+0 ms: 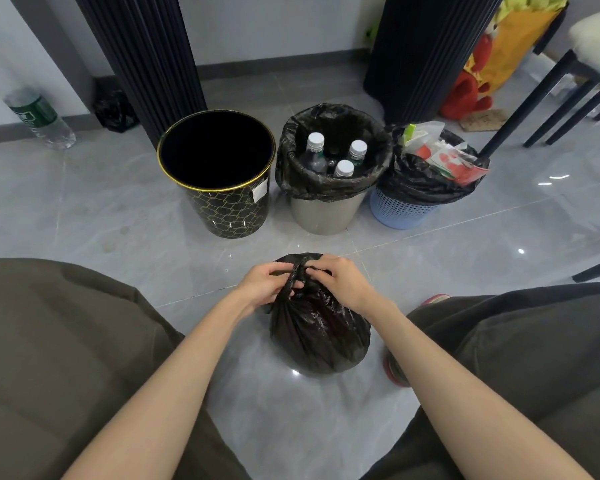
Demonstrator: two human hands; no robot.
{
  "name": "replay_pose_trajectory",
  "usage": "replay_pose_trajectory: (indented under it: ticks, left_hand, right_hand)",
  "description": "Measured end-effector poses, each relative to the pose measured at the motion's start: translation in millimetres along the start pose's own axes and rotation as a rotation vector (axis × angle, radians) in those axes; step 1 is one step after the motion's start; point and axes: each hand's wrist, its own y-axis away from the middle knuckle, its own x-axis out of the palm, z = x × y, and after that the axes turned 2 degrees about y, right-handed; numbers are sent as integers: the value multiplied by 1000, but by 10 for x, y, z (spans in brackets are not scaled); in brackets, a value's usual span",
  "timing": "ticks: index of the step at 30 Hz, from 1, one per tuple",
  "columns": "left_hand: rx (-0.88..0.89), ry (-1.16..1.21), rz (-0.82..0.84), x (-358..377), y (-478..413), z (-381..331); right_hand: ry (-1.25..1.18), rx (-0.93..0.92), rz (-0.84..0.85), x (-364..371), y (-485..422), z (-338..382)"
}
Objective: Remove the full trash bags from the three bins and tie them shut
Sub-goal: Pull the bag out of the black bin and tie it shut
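Both hands (305, 284) pinch the black bag's (321, 336) gathered neck.

Three bins (229, 213), two liners (326, 188), one held bag (321, 337), four bottles (344, 168), two hands (264, 284).

black bag (321, 337): shiny, full and round, out of any bin; its neck is gathered upward and pinched by the fingers of the left hand (264, 284) and the right hand (343, 282); the body sits just below the fingers.
black bin (222, 206): gold rim and gold pattern, upright, no bag inside; well beyond the fingers, to the left.
grey bin (326, 216): upright, straight beyond the fingers; its liner (293, 178) is folded over the rim; bottles (343, 168) with white caps stand inside.
blue bin (402, 211): wall with small holes, beyond the fingers to the right, just beside the grey bin; its black bag is open, with wrappers (444, 157) above the rim.
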Motion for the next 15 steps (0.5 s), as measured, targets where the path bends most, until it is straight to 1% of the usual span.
replay_pose_trajectory:
  ticks: [2, 4, 7, 10, 15]
  left_hand:
    - [16, 37, 10, 7, -12, 9]
    - [18, 19, 3, 4, -30, 35]
    - [11, -19, -72, 5, -67, 100]
    - [-1, 42, -152, 15, -82, 114]
    - [-67, 144, -146, 21, -63, 61]
  right_hand:
    - [-43, 29, 8, 24, -8, -3]
    - [-71, 56, 21, 41, -18, -12]
    - [-88, 93, 47, 70, -26, -27]
    - [-90, 134, 85, 59, -29, -36]
    - [-59, 140, 117, 54, -27, -47]
